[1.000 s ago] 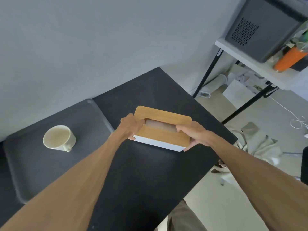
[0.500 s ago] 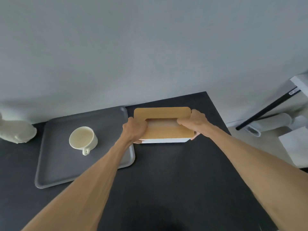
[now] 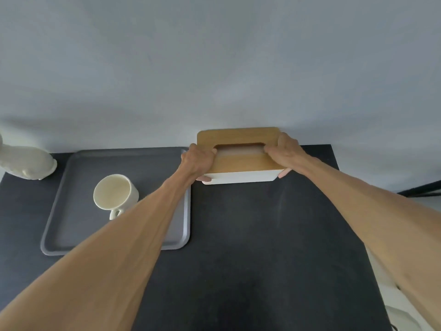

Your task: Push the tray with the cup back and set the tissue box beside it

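Note:
A white tissue box (image 3: 241, 176) with a wooden lid sits at the back of the black table, close to the wall. My left hand (image 3: 198, 161) grips its left end and my right hand (image 3: 285, 151) grips its right end. Just left of the box lies a grey tray (image 3: 78, 235), its far edge near the wall. A cream cup (image 3: 113, 192) stands upright on the tray, handle pointing toward me. My left forearm crosses over the tray's right side and hides part of it.
A pale animal figurine (image 3: 25, 162) stands at the back left, beside the tray. The grey wall (image 3: 214, 68) rises right behind the table. The black table (image 3: 262, 247) ends at its right edge, with floor and a black leg beyond.
Both hands have carried the tissue box away from me toward the wall, to the tray's right. The view has swung left and squared up to the table. Tray and cup have not moved.

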